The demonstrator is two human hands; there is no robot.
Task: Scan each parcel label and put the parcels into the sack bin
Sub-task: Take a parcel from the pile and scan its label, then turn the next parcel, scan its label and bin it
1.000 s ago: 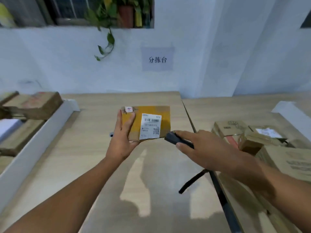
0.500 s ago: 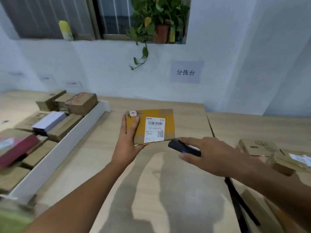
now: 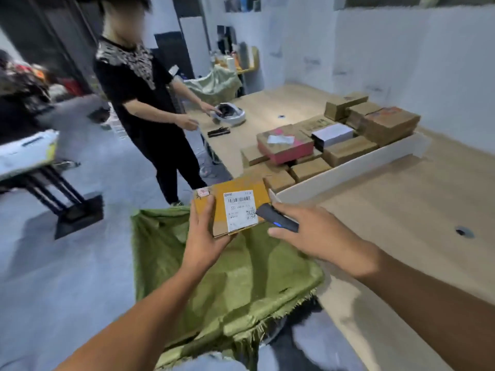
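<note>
Head-cam view, looking down. Largest thing: a long wooden table on my right, w/ a white divider board across it and a pile of brown parcels behind that. Below me, off the table's end, a green woven sack lies slack over its bin, edge frayed. A bystander in a black T-shirt stands by the table's far end. My L hand grips one flat yellow-brown parcel by its left side, thumb on top, holding it in the air above the sack's far edge, label up. My R hand is curled round a small dark scanner, blue light lit, tip just over the label's lower right corner. Risks, as I judge them: the scanner sits so close to one corner that it may miss the barcode, so the parcel could go in unscanned. The parcel also hangs near the sack's rim, not its middle, so letting go here could send it to the floor. Label: white, barcode up top, digits starting "537" then blurred, QR code lower right, small logo top left, unreadable. Tiny red-and-white sticker at the parcel's far left corner, text too small to read.
</note>
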